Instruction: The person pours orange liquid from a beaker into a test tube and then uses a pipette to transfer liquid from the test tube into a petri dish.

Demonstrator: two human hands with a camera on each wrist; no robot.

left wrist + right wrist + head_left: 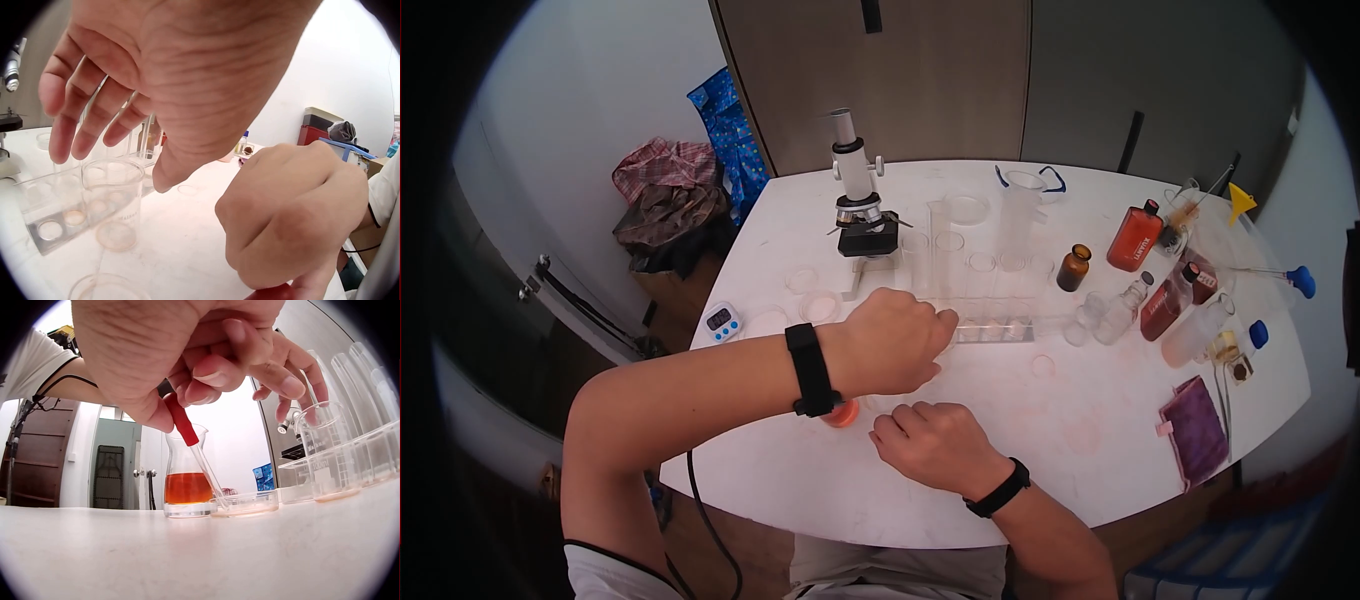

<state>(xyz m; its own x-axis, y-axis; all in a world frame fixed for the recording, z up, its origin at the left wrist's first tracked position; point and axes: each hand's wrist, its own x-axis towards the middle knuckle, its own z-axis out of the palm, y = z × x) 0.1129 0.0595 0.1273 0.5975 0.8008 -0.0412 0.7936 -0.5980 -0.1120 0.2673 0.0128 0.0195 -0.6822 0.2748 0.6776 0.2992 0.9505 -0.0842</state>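
Observation:
My left hand [890,340] reaches over a clear glass beaker [128,215], fingers loosely extended and thumb apart from them, close about its rim in the left wrist view. The beaker stands upright on the table. Lower and to the right, my right hand [940,445] pinches the red rubber bulb of a glass dropper [182,422]. The dropper slants down, its tip at a shallow glass dish [253,503]. Just beside that dish stands a narrow-necked glass vessel [187,489] partly filled with orange-red liquid. In the head view the left forearm mostly hides this vessel.
Behind the beaker is a clear rack [995,325] with glass tubes. A microscope [862,195] stands at the back, a timer [722,322] at left. Brown bottle [1074,268], red bottles [1135,237] and a purple cloth [1197,430] occupy the right side.

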